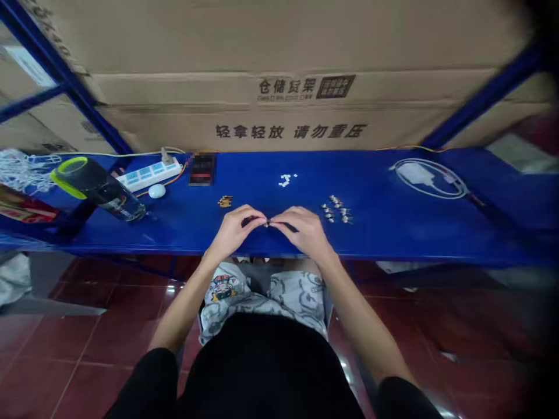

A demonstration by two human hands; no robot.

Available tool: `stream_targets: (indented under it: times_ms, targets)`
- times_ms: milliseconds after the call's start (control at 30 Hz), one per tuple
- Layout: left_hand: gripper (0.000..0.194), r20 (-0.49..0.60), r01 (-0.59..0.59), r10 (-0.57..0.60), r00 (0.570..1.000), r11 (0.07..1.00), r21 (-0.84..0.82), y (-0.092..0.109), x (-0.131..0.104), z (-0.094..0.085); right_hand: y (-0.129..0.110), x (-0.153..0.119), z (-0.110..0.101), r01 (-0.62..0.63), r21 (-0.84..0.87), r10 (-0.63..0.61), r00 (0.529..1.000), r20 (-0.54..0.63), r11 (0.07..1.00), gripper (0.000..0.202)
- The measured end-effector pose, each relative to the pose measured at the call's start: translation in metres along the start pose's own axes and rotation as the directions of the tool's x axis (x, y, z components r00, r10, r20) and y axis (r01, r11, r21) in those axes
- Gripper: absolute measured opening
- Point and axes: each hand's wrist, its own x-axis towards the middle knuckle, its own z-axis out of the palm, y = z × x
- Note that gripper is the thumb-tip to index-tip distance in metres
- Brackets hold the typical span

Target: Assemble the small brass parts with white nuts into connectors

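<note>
Near the front edge of the blue table [253,174], my left hand [238,228] and my right hand [304,228] meet fingertip to fingertip. Both are pinched on one tiny dark part [268,222], too small to name. To the left of my left hand lies a little pile of brass-coloured pieces [225,201]. Small white pieces [285,180] are scattered farther back, between the hands. Right of my right hand sit several small whitish parts with thin ends [336,209], loosely grouped in rows.
At the left stand a white power strip [151,174], a round white object [157,191], a dark bottle with a yellow-green rim [102,189] and a dark box [202,169]. A coiled white cable with a charger [417,173] lies right. Cardboard [288,116] backs the table.
</note>
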Motion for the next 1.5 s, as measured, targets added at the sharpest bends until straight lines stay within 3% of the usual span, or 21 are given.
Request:
stream_targets:
  times_ms: [800,1200,1333,1500]
  targets:
    - [0.015,-0.010,-0.030,0.029,1.000,0.997,-0.077,0.0009,-0.0013,-0.0029,-0.0024,-0.0059,0.0023,0.082,0.114,-0.071,0.993,-0.096,0.990,0.020]
    - [0.020,0.000,-0.041,0.041,0.999,0.999,0.005,0.0004,-0.0022,-0.0023,-0.0007,-0.0086,0.0003,0.148,-0.004,-0.148,0.989,-0.030,0.989,0.025]
    - [0.020,-0.003,-0.031,0.031,1.000,0.999,0.010,-0.0001,-0.0021,-0.0021,-0.0001,-0.0088,0.0016,0.103,0.049,-0.101,0.994,-0.042,0.993,0.025]
    - [0.021,-0.046,-0.021,0.021,0.999,1.000,-0.002,0.0026,-0.0015,-0.0026,-0.0049,-0.0024,-0.0010,-0.035,0.185,0.046,0.997,-0.056,0.982,0.022]
